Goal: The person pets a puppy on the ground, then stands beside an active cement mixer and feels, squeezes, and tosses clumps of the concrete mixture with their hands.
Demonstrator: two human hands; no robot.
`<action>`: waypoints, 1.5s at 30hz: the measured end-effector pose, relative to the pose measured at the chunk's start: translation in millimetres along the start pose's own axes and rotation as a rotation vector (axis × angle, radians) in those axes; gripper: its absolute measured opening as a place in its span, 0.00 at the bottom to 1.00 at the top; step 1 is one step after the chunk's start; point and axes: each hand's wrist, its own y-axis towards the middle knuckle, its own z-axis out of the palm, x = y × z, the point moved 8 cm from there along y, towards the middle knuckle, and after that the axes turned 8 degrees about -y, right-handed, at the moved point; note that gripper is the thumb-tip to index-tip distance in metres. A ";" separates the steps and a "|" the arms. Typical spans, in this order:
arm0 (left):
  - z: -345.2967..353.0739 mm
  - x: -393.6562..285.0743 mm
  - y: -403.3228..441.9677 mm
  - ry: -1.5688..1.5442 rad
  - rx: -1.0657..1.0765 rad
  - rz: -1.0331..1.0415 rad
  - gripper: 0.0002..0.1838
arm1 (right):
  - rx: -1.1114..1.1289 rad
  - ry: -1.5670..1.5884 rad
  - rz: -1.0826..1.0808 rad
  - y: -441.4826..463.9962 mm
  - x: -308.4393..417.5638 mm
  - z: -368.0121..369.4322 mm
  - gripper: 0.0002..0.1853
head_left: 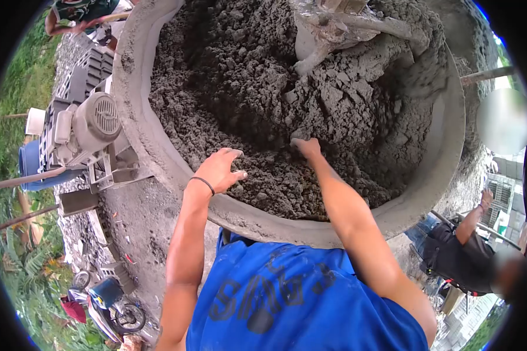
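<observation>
A large round mixer drum [136,126] holds grey, crumbly concrete mix [240,64]. At its near left rim, my left hand [219,171] is over the mix with thumb and fingers apart and nothing between them. My right hand [306,146] reaches farther in, near the middle of the mix, its fingertips down at the material; whether they hold any of it is hidden. A mix-coated metal mixing arm [339,29] stands at the top of the drum, beyond my right hand.
A motor [96,121] sits on a frame left of the drum. Another person [459,257] is at the right, and one [91,17] holds a handle at the top left. A motorcycle [108,313], a blue barrel [32,167] and stacked blocks [88,73] are on the left.
</observation>
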 end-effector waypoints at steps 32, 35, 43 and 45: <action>-5.9 -14.3 -5.5 -0.068 -0.054 0.199 0.30 | 1.031 -0.158 -0.364 -273.2 50.7 25.9 0.31; -8.6 -47.3 -23.3 -0.377 -0.108 0.176 0.30 | 0.737 0.094 -0.397 -249.6 94.3 1.0 0.25; -47.4 -26.4 -105.5 -1.898 -0.176 0.213 0.18 | 0.326 0.114 -0.802 -336.5 224.4 -79.5 0.20; -60.1 13.0 -155.3 -1.946 -0.338 0.339 0.21 | 0.196 0.148 -0.828 -296.3 217.2 -97.0 0.10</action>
